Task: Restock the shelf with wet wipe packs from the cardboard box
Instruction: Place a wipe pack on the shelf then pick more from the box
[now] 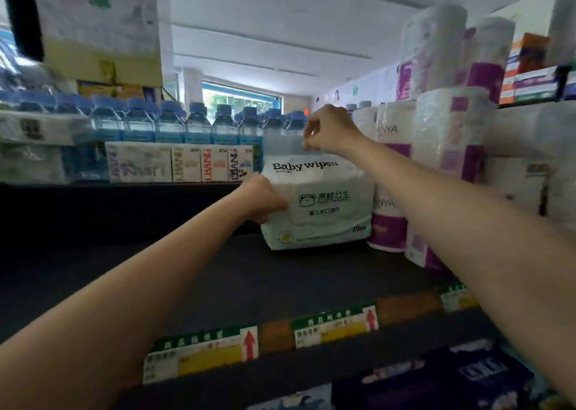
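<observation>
The right hand point(327, 129) pinches the clear plastic top flap of a pale green soft-film pack of baby wipes point(318, 204), while the left hand point(263, 199) closes on its lower left edge; the pack stands upright on the dark shelf point(218, 272), just beside white-and-purple wrapped paper rolls point(389, 191) on its right. It looks light, squashy and slick, so holding it at the flap and a firm side seems wise. Behind stand blue-capped water bottles point(199, 123) and white tissue cartons point(174, 163). The cardboard box is out of view, and the shelf-edge price labels point(202, 353) are blurred
</observation>
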The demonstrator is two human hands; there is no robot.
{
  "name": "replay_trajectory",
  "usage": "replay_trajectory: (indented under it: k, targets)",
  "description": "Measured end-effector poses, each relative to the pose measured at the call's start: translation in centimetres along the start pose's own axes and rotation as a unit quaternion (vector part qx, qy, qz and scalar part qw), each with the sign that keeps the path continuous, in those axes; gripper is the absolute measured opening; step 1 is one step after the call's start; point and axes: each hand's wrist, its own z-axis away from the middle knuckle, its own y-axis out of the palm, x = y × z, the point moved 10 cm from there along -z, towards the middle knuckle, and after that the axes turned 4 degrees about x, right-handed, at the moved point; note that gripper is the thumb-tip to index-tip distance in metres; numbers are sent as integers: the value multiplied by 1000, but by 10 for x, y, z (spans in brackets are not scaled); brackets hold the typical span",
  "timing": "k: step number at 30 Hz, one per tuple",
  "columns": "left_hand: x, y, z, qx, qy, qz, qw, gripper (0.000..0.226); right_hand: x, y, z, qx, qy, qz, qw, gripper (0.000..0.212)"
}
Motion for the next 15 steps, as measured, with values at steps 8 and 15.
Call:
replay_trajectory:
  k: [8, 15]
  targets:
    - [10, -7, -26, -15, -23, -42, 999, 46, -12, 33, -29, 11, -18, 9, 1000, 9]
    - [12, -5, -28, -53, -34, -152, 986, 59, -21, 49, -27, 73, -9, 26, 997, 19]
